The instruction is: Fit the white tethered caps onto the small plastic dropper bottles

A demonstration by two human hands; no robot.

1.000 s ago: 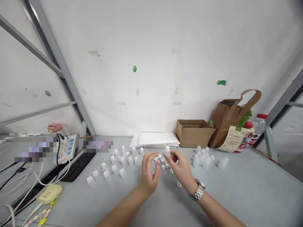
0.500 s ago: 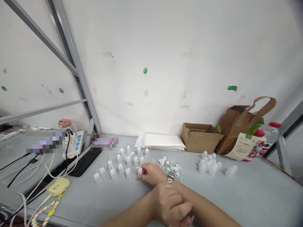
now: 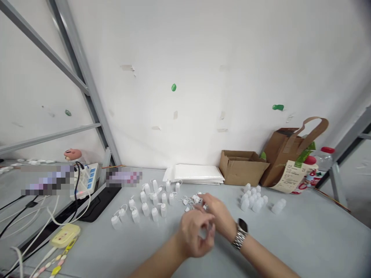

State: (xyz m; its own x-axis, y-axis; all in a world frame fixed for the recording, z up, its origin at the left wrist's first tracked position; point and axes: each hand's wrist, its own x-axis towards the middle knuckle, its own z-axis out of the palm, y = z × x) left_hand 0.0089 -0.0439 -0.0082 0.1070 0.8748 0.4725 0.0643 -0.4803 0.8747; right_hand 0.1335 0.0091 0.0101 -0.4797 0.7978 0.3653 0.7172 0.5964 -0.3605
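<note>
My right hand (image 3: 218,212), with a metal-banded watch on its wrist, reaches over the loose white caps with strings (image 3: 191,200). Its fingers are apart at the edge of that pile, and I see nothing held. In front of it, my left hand (image 3: 195,233) is curled with the fingers bent towards the thumb. Blur hides what, if anything, is in that grip. To the left stand several small white bottles with looped caps (image 3: 145,209). On the right is a cluster of small translucent bottles without such loops (image 3: 257,204).
White flat envelopes (image 3: 197,173) lie stacked by the wall. An open cardboard box (image 3: 243,172) and a brown paper bag (image 3: 279,150) stand at the back right. At the left are a power strip (image 3: 91,178), cables, a black tablet-like slab (image 3: 100,202) and a yellow case (image 3: 66,235).
My right hand has let go of a small capped bottle at the right end of the front row and moved right to the caps. My left hand has shifted slightly up and left.
</note>
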